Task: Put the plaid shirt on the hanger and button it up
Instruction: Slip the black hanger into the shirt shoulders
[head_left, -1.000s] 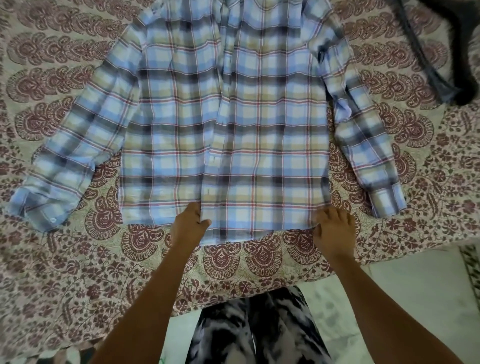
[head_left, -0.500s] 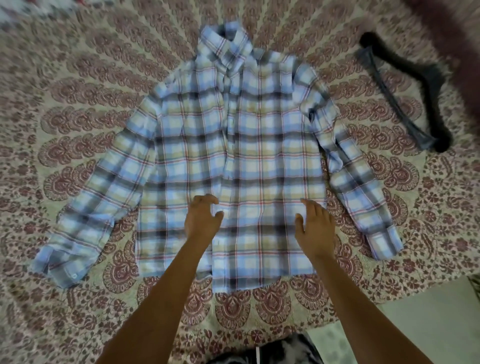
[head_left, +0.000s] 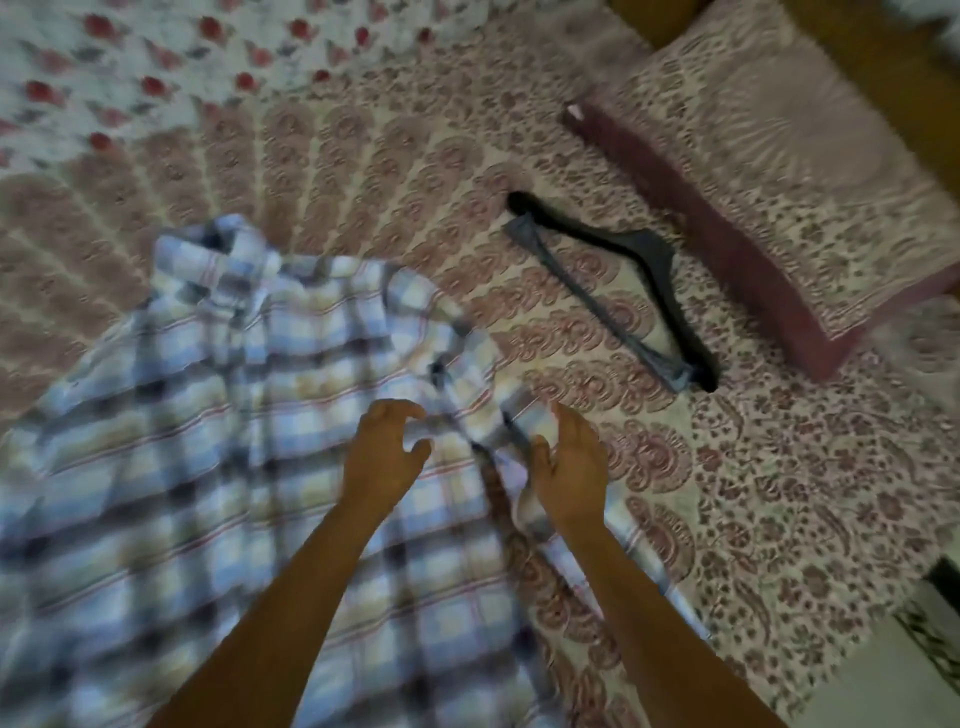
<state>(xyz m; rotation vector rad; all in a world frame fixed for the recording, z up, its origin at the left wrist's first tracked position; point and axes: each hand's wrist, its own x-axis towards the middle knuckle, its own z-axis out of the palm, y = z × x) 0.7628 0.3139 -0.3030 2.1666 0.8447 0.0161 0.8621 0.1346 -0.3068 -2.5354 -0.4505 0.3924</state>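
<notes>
On the bed, a white red-flowered sheet (head_left: 104, 67) sits at the far left edge of a maroon-and-cream printed bedspread (head_left: 363, 171), and the plaid shirt (head_left: 208, 415) lies spread and blurred across its left half. The left hand (head_left: 382, 457) hovers over the shirt's front, fingers curved and thumb apart, holding nothing visible; the right hand (head_left: 569, 467) is at the sleeve (head_left: 498, 405), though blur hides any pinch. Right of both hands, well apart, a black hanger (head_left: 657, 254) lies bare beside a maroon-edged pillow (head_left: 779, 156).

A maroon-patterned bedspread (head_left: 779, 467) bears 1 matching pillow (head_left: 779, 171) at the upper right.
</notes>
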